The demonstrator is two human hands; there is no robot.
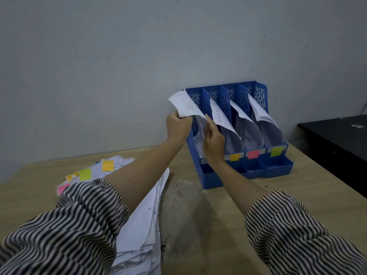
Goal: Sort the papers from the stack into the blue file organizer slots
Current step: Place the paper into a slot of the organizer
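Note:
A blue file organizer (276,167) with several slots stands against the wall on the wooden table. Curved white papers sit in its slots, and orange, pink and yellow-green sticky labels mark the front. At the leftmost slot my left hand (177,127) grips the upper edge of a white paper (183,103) that bends over the slot. My right hand (213,140) holds the same paper's lower right side, its fingers inside the slot mouth. The stack of papers (143,221) lies at the lower left, partly under my left arm, with coloured sticky notes on the far sheets.
A dark cabinet or desk (335,139) stands to the right of the table. The grey wall rises right behind the organizer. A scuffed, stained patch (184,197) marks the table between the stack and the organizer.

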